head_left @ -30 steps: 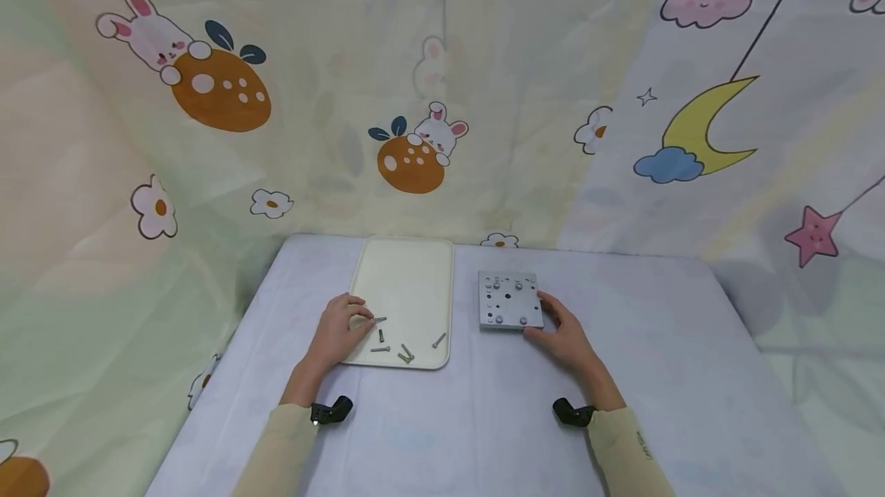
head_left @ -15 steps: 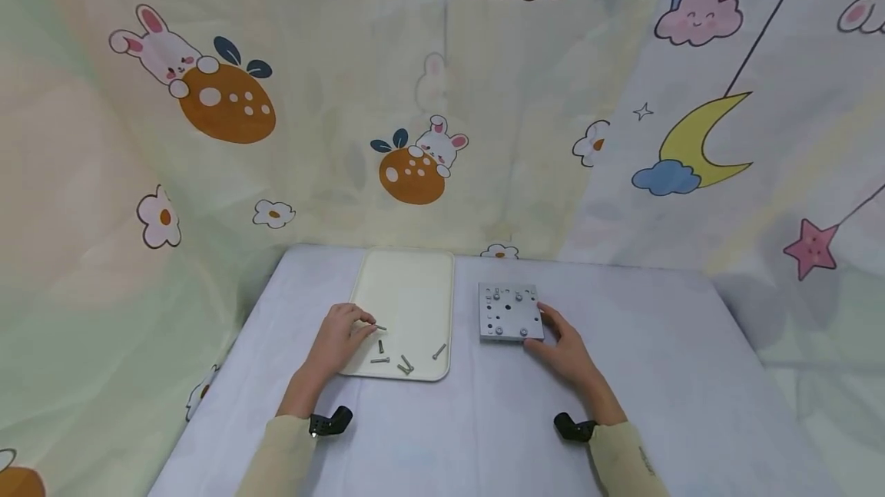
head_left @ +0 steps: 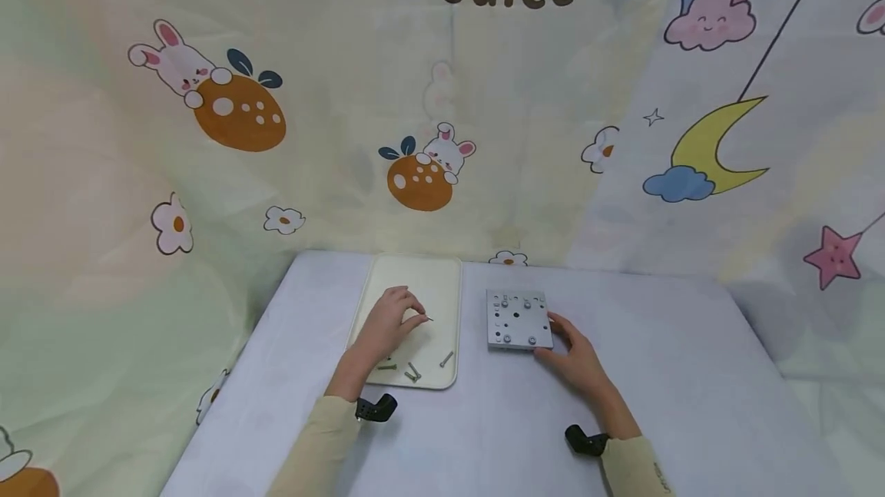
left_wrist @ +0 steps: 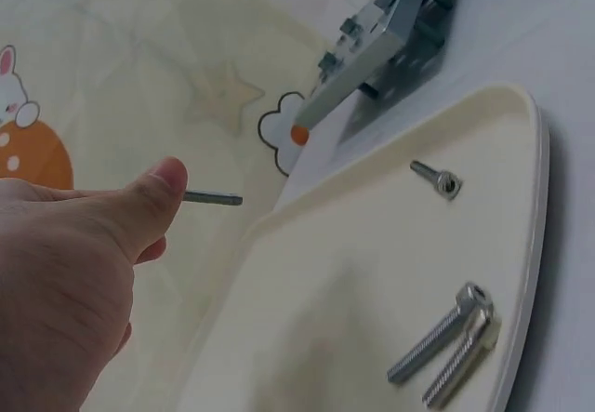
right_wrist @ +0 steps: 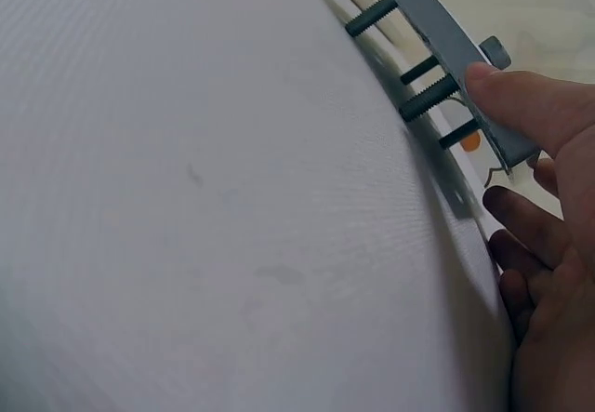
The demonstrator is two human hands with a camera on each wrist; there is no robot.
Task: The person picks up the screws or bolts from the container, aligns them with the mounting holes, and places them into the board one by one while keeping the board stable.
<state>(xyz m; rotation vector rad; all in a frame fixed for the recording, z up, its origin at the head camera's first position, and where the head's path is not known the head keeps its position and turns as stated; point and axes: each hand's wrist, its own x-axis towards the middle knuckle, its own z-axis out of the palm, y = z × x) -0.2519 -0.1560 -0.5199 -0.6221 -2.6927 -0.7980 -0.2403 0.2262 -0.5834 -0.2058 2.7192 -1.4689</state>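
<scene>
I'm on the left hand, near the centre of the head view: thumb and fingers pinch a slim screw, its bare shaft end poking out and the rest hidden in the grip. That's a slight hold, I judge; a small slip of the thumb could spin the screw or drop it.

Over to the right hand, right of centre: thumb and fingers grip the lower right corner of the metal plate, which sits right of centre on the white cloth. Bolts stick out beneath it; whether their tips touch the cloth, I can't tell. With only one corner held, I'd say a push on the far side could tip or skew the plate.

Farther out, the cream tray lies left of centre, under the left hand. Inside, I count a single screw by the right rim, a pair of screws touching near the bottom rim, and another screw partly behind the left wrist. A low sleeve could knock that one, I reckon.
</scene>
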